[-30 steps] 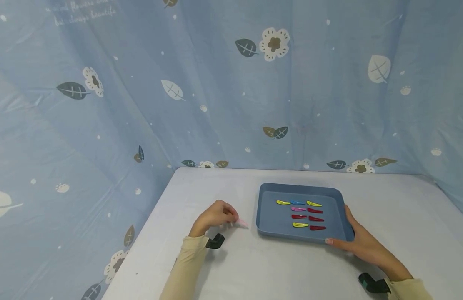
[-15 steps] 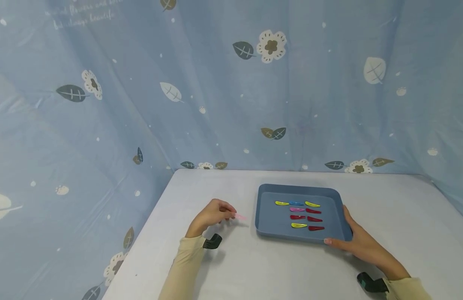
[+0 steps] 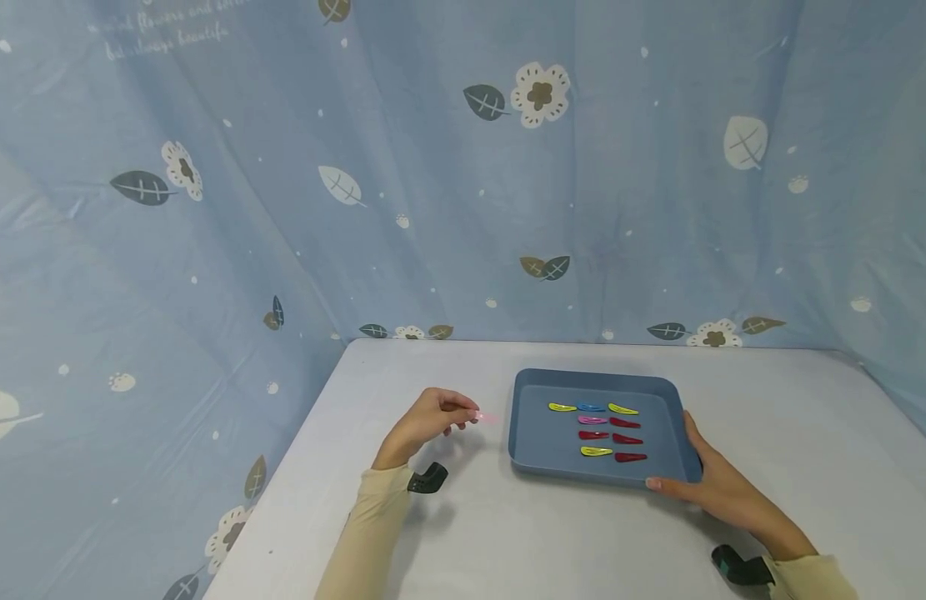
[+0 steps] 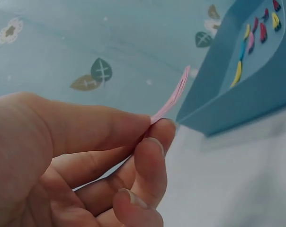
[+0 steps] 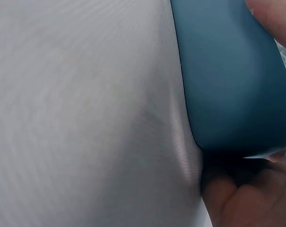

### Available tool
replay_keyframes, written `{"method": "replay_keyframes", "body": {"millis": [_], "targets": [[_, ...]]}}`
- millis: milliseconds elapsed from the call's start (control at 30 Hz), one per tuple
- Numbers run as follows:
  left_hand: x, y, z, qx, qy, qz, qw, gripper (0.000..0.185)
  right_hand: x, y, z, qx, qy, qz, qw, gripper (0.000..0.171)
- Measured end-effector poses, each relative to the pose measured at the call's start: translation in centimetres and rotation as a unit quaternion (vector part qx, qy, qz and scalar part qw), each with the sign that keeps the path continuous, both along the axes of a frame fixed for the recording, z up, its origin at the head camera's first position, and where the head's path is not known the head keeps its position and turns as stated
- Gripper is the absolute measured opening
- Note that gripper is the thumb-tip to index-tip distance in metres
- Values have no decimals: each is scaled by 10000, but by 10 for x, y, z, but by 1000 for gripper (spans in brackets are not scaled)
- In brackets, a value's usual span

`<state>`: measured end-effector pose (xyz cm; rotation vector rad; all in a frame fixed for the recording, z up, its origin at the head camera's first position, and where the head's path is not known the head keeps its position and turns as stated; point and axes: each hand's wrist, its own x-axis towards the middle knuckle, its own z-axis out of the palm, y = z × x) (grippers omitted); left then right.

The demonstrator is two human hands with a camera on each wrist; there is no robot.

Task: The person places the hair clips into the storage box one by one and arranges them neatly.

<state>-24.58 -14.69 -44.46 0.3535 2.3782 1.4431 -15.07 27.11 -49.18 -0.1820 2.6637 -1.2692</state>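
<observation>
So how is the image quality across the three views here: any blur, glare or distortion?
Head view: even soft light, no glare, wide-angle bending at the edges; the pink clip in the left hand is faint and smeared. Left wrist view: the pink clip is sharp, the tray softer. Right wrist view: too close, the tray blurred, dark shadow by the right hand.

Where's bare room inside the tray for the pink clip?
The tray floor is bare along its left side, between the left wall and the hair clips, and thinly along the near wall. Middle and right are crowded with rows of clips. The left hand pinches the pink clip; the right hand grips the tray's right corner.
</observation>
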Motion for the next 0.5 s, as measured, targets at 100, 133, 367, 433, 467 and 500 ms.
{"method": "replay_keyframes", "body": {"millis": [100,133,367,433,467,500], "targets": [[-1,5,2,64,2,37,10000,26,0,0,0,-39,14,5,10000,101],[-1,7,3,113,-5,38,9999,26,0,0,-1,-44,23,8,10000,101],[-2,18,8,449,-23,-53,9990,26,-1,1,-3,-39,-11,4,10000,101],[-2,21,10,504,-39,-100,9987,25,-1,1,-3,-12,6,3,10000,101],[-2,22,10,524,-35,-117,9985,25,-1,1,-3,-6,15,-1,10000,101],[-3,24,10,521,-42,-125,9986,24,-1,0,-3,-2,17,-3,10000,101]]}}
